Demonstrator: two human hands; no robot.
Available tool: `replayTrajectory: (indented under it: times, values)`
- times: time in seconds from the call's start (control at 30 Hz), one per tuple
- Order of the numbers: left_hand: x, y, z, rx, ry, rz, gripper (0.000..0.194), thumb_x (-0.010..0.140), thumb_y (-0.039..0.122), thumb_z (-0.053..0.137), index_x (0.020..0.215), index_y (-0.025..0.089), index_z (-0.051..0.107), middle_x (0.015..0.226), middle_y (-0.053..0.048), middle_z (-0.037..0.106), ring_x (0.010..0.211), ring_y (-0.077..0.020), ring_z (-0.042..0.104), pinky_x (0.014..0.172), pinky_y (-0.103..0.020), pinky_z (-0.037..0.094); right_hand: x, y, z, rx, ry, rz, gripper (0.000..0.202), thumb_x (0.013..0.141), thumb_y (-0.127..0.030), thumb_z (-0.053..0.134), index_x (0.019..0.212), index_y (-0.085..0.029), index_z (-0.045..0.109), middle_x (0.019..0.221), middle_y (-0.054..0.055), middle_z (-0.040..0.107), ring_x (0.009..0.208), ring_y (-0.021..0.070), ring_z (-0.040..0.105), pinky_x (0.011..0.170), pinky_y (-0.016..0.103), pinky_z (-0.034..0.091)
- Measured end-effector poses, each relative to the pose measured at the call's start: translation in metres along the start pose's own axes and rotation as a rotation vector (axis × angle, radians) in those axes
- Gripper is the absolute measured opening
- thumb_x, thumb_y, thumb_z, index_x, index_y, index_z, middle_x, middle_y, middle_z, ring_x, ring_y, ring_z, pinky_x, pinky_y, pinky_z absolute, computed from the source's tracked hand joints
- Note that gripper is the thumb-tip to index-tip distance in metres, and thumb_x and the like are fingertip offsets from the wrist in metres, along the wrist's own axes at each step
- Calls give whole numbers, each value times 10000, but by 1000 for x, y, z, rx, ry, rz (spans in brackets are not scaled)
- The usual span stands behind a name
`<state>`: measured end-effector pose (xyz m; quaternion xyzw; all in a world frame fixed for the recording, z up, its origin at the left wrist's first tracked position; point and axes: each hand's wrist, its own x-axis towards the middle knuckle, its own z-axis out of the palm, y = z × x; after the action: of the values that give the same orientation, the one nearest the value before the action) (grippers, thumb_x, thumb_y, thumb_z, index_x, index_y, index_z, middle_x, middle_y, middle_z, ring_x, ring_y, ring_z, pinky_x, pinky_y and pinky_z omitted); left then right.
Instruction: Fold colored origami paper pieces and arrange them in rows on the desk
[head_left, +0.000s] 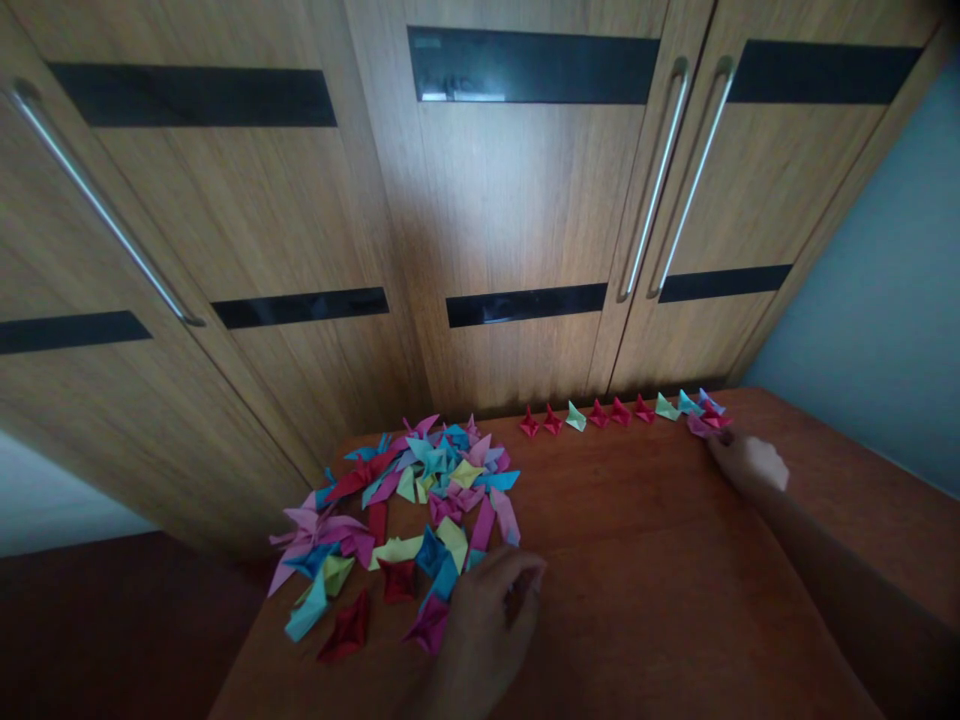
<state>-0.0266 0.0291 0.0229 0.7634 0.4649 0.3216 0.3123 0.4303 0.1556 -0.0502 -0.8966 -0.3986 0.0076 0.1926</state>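
Observation:
My right hand [750, 463] reaches to the far right of the table, its fingertips closed on a small pink folded-paper piece [701, 426] at the end of a row. Beside that piece stand a red folded-paper piece [715, 416] and a light blue one [688, 403]. My left hand [495, 610] is nearer to me, with fingers curled towards the thumb and nothing visible in them. It hovers at the right edge of a pile of coloured origami [431, 455]. A magenta folded piece [429, 624] lies just left of it, partly hidden by the hand.
The row runs along the table's back edge, with several red pieces [598, 414] and a pale green piece [576, 416]. Wooden cabinet doors [517, 200] with metal handles [660, 180] rise behind the reddish-brown table [630, 580]. A bluish wall [877, 300] stands at right.

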Motion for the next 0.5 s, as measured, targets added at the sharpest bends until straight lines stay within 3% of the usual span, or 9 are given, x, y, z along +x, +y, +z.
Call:
replayTrajectory:
  times: [0.5]
  values:
    - [-1, 4, -1, -6, -22, 22, 191, 881, 169, 468, 914, 220, 649, 879, -29, 670, 790, -147, 616, 720, -236, 468, 5, -16, 1, -33, -38, 37, 555, 787, -597, 453, 1120, -199, 648, 1006, 225, 642, 891, 390, 617, 664, 471, 480]
